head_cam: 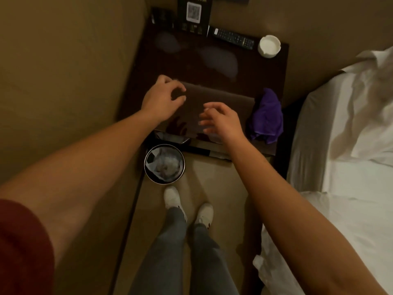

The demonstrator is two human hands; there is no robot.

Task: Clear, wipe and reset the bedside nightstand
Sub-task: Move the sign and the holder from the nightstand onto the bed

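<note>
A dark wooden nightstand (212, 67) stands in the corner, its top showing damp smears. A brown folded cloth (223, 101) lies flat at its front edge. My left hand (163, 99) pinches the cloth's far left corner between thumb and fingers. My right hand (223, 120) hovers over the near part of the cloth with fingers spread, holding nothing. A crumpled purple cloth (266, 118) sits at the front right corner. Along the back are a black remote (234, 37), a white ashtray (269, 46) and an upright black card with a QR code (194, 13).
A round bin (164, 164) lined with a plastic bag stands on the floor at the nightstand's front left, near my feet. The bed with rumpled white sheets (350, 145) flanks the right side. A wall closes the left. A small dark object (162, 17) sits at the back left.
</note>
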